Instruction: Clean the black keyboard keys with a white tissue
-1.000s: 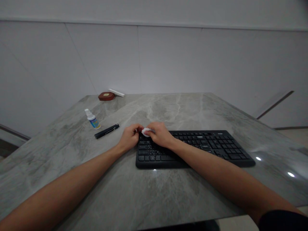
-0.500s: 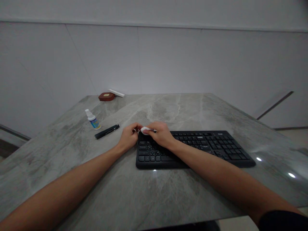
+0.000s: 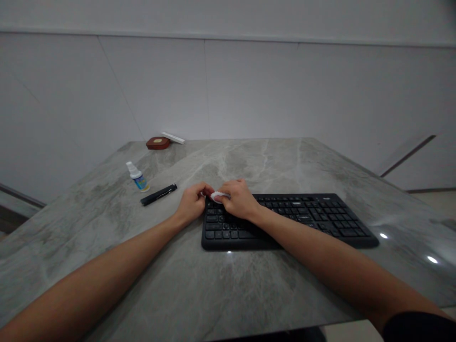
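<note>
A black keyboard (image 3: 320, 216) lies flat, its left end under my hands. My right hand (image 3: 239, 198) is closed on a crumpled white wipe (image 3: 220, 195) and presses it against the keys at the keyboard's upper left corner. Curled round that same corner, my left hand (image 3: 192, 202) grips the keyboard's edge, its fingertips close beside the wipe. My right hand and forearm cover part of the keys.
Left of my hands lie a black pen-like tool (image 3: 158, 194) and an upright white spray bottle (image 3: 138, 177) with a blue label. Farther back, a brown case (image 3: 157, 143) and a thin white bar (image 3: 173, 137) rest near the wall on the grey marbled table (image 3: 228, 289).
The wipe in my right hand has shifted slightly right and toward me along the keyboard's corner. My left hand has stayed nearly in place.
</note>
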`<move>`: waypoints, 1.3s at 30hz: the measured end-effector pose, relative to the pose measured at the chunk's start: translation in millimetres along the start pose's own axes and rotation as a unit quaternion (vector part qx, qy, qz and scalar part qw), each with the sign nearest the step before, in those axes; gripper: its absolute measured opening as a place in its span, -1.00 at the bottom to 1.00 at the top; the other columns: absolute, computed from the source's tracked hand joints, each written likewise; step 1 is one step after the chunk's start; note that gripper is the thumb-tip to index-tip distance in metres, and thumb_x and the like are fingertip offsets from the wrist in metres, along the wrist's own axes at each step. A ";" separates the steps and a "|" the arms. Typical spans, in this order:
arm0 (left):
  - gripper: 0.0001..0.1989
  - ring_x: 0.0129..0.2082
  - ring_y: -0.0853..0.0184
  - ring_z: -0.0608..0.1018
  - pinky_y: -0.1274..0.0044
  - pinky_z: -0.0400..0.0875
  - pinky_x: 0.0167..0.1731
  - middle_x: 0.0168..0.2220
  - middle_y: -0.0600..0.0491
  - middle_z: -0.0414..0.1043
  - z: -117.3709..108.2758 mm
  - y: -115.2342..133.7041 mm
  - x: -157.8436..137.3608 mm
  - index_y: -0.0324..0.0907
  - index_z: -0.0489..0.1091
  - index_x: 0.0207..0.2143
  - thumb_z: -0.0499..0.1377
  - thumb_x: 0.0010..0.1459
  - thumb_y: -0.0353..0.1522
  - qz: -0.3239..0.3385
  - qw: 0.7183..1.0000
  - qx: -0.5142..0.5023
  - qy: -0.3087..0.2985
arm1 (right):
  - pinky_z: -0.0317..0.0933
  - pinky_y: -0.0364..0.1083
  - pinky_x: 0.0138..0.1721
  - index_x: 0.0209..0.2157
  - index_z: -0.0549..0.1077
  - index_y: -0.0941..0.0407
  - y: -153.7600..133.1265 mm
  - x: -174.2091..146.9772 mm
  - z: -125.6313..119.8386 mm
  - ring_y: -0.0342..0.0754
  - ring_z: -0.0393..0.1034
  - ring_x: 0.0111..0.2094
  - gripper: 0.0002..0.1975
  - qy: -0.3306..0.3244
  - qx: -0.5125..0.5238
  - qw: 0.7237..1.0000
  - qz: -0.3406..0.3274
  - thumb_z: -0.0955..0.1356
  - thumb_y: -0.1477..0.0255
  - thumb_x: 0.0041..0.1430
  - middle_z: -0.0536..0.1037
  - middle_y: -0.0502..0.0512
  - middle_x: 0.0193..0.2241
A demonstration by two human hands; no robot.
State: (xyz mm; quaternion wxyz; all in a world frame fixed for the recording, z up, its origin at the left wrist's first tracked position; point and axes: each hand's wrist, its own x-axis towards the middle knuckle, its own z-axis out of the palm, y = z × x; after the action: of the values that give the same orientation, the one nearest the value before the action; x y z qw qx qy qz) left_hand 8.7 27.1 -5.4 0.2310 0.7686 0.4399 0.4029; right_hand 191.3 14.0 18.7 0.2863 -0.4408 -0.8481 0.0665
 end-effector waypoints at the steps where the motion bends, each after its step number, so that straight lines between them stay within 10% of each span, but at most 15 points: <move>1: -0.64 -0.41 0.36 0.49 0.53 0.35 -0.34 -0.43 0.10 0.48 -0.1 0.5 -0.3 -0.21 0.45 -0.36 -0.05 -0.15 -0.60 0.002 1.000 0.002 -0.001 | -0.05 -0.04 -0.20 -0.41 0.58 0.12 -0.3 0.1 -0.4 -0.08 0.39 -0.30 -0.85 -0.003 -0.004 1.000 0.000 0.38 0.40 0.19 0.58 0.04 -0.42; 39: -0.71 -0.40 0.34 0.48 0.51 0.36 -0.31 -0.44 0.09 0.46 -2.0 1.4 -2.0 -0.20 0.43 -0.39 -0.02 -0.11 -0.57 0.044 0.999 0.024 -0.009 | 0.00 -0.05 -0.20 -0.47 0.52 0.15 5.4 3.1 -1.7 -0.10 0.35 -0.36 -0.84 -0.018 -0.009 0.999 -0.031 0.38 0.40 0.16 0.55 0.04 -0.44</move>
State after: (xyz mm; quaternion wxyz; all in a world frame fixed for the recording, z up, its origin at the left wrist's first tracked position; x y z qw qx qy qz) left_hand 7.1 24.8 -4.1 0.1983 0.7961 0.4130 0.3954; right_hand 194.7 19.4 19.4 0.2692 -0.4153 -0.8670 0.0580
